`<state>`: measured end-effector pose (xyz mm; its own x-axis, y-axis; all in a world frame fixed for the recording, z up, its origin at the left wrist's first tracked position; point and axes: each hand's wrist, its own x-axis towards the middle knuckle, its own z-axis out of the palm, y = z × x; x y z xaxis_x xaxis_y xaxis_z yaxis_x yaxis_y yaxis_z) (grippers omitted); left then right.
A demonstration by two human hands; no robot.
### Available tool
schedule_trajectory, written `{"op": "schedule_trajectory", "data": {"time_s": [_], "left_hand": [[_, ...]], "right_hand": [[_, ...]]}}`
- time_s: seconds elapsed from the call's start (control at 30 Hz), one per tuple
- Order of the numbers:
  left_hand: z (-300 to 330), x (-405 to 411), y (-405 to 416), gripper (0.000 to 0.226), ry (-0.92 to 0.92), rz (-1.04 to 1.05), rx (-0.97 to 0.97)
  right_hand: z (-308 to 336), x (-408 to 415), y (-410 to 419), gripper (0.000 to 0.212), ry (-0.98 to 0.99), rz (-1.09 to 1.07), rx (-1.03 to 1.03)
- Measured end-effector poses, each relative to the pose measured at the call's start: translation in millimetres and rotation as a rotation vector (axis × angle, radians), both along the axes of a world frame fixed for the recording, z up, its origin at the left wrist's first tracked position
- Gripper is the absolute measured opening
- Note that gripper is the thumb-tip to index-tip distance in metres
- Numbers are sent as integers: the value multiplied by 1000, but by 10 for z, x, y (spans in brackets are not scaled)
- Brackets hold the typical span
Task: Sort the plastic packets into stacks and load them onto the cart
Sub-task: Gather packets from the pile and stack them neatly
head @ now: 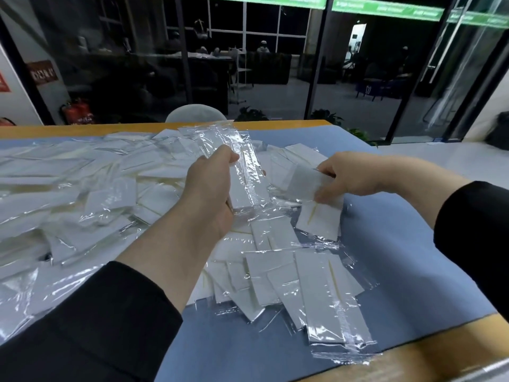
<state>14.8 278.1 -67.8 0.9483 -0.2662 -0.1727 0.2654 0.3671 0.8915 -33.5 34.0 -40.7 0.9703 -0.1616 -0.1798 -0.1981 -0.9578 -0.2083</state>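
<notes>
My left hand (210, 188) is curled round a long stack of clear plastic packets (242, 172), thumb on the near edge and fingers wrapped behind, so the bundle stands tilted up and away from me above the table. The far end of that bundle fans out toward the back edge. My right hand (347, 177) pinches a single white packet (303, 181) between thumb and fingertips, holding it just beside the stack in my left hand; the two do not quite meet. Both sleeves are black.

Beneath my hands I see a loose heap of packets (275, 271) spread over a blue mat (407, 257), each one a white folded sheet sealed in crinkled clear film, some with a thin toothpick-like stick showing through. A far bigger drift of the same packets (68, 194) covers the mat's left side, overlapping every which way. One long packet (338, 323) lies nearest me on the right, reaching almost to the mat's edge. The mat sits on a wooden table (413, 357).

Past the table I make out the rounded back of a pale chair (196, 113), dark glass partitions, a red fire extinguisher (78, 111) low on the left and some green plants (327, 117). I see no cart from this view.
</notes>
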Motion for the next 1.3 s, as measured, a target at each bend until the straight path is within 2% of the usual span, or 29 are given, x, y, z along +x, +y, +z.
{"op": "schedule_trajectory", "data": {"time_s": [0.07,0.23,0.33,0.4,0.47,0.63,0.7,0.8,0.87,0.97,1.07,1.13,1.17,1.3], "left_hand": [[-16,5,0,77,-2,-15,3],[44,-38,-25,61,-25,15,19],[81,-62,-13,47,-51,-6,47],[90,-73,-18,32,-70,-39,41],[96,-100,-33,27,-59,-102,58],[103,-171,-42,36,-47,-320,78],[83,-197,-49,41,-67,-400,57],[41,-192,-70,32,-72,-462,18],[31,-172,-63,28,-67,-437,19],[69,-155,-31,18,-37,-338,10],[76,-121,-12,19,-12,-243,-44],[78,-122,-23,28,2,-222,-97],[85,-141,-40,33,-2,-226,-123],[143,-310,-112,37,-79,-312,-192]], "right_hand": [[74,-75,-15,28,-27,-29,10],[398,-230,-11,8,-240,-65,117],[565,-303,44,9,-393,-58,292],[615,-337,113,13,-395,-37,429],[610,-341,210,15,-348,6,464],[520,-261,493,8,-322,36,430],[475,-206,566,10,-356,15,428],[424,-125,622,21,-472,-68,465],[418,-88,627,26,-608,-130,447],[463,-105,567,21,-848,-247,431],[489,-176,494,21,-992,-362,606],[451,-223,542,21,-976,-361,758],[404,-238,606,22,-946,-345,772],[215,-261,930,26,-852,-267,566]]}}
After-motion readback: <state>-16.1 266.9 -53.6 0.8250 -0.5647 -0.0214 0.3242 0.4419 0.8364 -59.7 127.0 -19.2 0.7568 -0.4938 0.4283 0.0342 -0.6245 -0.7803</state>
